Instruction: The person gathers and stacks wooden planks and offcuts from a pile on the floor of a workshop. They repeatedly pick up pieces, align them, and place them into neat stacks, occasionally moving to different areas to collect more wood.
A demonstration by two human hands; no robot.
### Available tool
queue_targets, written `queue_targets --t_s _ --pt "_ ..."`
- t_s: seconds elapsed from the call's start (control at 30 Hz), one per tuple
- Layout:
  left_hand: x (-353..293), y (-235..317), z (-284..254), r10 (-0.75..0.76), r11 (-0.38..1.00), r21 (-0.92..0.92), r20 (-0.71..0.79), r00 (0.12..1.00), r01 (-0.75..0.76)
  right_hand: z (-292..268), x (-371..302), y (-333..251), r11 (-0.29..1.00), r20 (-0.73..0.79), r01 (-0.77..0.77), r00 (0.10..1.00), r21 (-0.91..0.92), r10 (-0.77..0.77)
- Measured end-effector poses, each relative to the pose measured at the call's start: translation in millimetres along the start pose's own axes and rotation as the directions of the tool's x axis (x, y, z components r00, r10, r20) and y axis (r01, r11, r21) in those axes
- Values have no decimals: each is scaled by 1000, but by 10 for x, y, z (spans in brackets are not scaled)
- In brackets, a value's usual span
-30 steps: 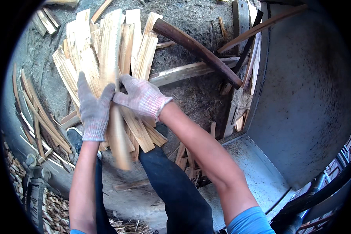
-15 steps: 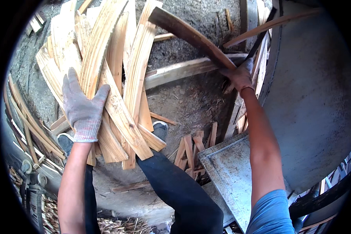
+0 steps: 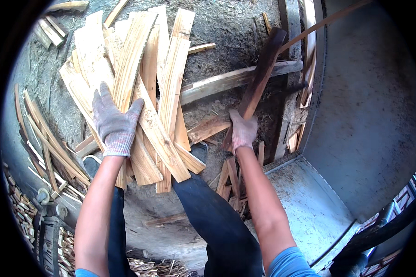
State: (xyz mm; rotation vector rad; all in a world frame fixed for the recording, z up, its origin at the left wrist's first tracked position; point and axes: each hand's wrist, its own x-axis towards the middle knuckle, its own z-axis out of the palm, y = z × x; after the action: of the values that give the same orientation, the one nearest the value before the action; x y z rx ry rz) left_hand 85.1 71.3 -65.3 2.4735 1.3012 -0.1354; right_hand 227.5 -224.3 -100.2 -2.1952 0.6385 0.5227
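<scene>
My left hand [image 3: 115, 121], in a grey knit glove, lies with fingers spread on a fanned pile of pale, slightly curved wooden slats [image 3: 130, 64]. It presses on the pile and does not wrap around any one slat. To the right, my gloved right hand [image 3: 243, 130] is closed around a dark brown wooden board [image 3: 262, 69]. That board stands out steeply away from me, its lower end showing just left of the hand. A short brown wood piece [image 3: 209, 129] sits beside the right hand, touching or just behind it.
A pale wooden beam [image 3: 222, 86] crosses behind the right hand. At right stand a large grey metal panel [image 3: 365, 101] and a flat metal plate [image 3: 305, 198]. Thin curved offcuts [image 3: 51, 134] lie at left. Short wood pieces [image 3: 231, 177] lean near my leg.
My right hand has come left and nearer, bringing the dark board with it; the board has swung from leaning left to leaning right. My left hand stays on the slats.
</scene>
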Motion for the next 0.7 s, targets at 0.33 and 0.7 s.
queue_targets --t_s 0.33,0.7 --pt "-464 217 -706 194 893 -437 171 966 -102 -339 -1277 -844 825 153 269 963 -497 -221" --pt "-455 -521 -1362 -87 -127 -632 775 626 764 206 -879 -1554 932 711 353 676 -84 -192"
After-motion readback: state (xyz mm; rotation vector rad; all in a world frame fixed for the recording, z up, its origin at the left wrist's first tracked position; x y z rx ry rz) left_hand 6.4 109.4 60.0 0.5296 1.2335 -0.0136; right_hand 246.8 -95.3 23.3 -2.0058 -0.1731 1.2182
